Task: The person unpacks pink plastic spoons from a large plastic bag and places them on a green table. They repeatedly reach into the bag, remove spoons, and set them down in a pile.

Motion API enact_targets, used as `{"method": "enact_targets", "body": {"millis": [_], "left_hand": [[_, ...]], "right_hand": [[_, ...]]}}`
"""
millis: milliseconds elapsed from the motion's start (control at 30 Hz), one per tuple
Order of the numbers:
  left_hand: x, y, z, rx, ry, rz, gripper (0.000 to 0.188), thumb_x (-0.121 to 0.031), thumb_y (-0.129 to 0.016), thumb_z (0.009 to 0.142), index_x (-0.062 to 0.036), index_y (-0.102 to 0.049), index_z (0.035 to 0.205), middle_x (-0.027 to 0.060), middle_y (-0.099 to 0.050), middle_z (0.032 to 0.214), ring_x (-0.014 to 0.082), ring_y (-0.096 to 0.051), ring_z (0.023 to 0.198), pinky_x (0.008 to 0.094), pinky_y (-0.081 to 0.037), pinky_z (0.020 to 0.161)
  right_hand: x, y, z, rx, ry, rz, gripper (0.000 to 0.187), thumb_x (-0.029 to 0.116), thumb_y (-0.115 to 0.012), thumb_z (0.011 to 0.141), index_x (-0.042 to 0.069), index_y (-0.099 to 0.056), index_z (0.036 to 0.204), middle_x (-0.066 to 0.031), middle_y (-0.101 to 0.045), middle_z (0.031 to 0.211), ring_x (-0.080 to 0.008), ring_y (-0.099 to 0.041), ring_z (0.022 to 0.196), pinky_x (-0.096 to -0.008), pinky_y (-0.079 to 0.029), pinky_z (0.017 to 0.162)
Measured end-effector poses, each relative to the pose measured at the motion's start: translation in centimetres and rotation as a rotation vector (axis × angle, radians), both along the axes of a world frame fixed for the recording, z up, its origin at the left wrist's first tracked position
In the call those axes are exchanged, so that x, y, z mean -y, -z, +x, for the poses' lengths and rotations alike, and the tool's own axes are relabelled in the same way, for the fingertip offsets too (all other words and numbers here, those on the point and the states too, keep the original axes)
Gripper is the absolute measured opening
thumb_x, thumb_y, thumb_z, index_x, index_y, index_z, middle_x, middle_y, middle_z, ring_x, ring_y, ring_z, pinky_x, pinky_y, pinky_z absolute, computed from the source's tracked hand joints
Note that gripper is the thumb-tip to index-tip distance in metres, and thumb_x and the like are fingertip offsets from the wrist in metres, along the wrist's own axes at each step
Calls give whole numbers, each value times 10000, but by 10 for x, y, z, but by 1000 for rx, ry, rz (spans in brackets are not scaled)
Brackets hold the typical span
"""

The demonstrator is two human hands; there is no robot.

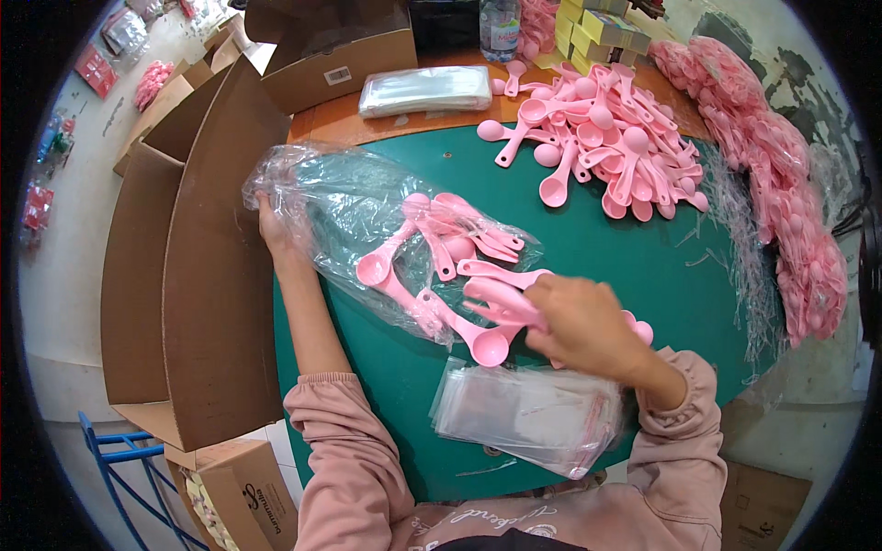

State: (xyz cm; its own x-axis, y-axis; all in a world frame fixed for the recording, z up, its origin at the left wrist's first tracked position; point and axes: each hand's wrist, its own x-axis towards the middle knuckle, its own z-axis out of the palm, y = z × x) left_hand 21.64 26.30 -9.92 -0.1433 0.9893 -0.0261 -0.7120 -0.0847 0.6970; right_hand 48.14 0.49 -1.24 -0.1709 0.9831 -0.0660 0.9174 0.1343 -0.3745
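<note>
My left hand (277,230) is closed on the gathered end of a large clear plastic bag (331,188), beside the cardboard box on the left. Several pink measuring spoons (490,347) lie in and around the bag's wide end; the shiny film makes it hard to tell which are inside. Closed round the handles of a bunch of pink measuring spoons (501,298), my right hand (593,326) is at the bag's right side. Part of another spoon (641,331) shows behind that hand. Just below it lies a stack of clear flat bags (528,409).
A heap of loose pink spoons (602,138) covers the far right of the green table (441,477). Behind lie another clear bag stack (427,92), a water bottle (499,32) and yellow boxes (597,37). Bagged pink spoons (781,202) line the right edge. An open cardboard box (216,248) borders the left.
</note>
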Motion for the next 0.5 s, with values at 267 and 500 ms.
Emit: {"method": "enact_targets", "body": {"millis": [267,500], "left_hand": [[2,-5,7,61,-15,-34,461,-326,-243,941,22,-390,1205,160,-470,1178,261,-465,1082,372,-369,947],[0,0,-6,19,-42,-54,458,-330,-246,939,19,-419,1180,154,-497,1145,255,-483,1055,357,-386,925]], "right_hand": [[-115,-96,158,-37,193,114,240,199,-616,668,16,-586,820,-120,-589,699,-201,-577,663,-319,-450,595],[-58,-52,47,33,-276,131,543,170,-652,667,27,-431,1141,-137,-474,1122,-295,-474,1015,-371,-388,846]]}}
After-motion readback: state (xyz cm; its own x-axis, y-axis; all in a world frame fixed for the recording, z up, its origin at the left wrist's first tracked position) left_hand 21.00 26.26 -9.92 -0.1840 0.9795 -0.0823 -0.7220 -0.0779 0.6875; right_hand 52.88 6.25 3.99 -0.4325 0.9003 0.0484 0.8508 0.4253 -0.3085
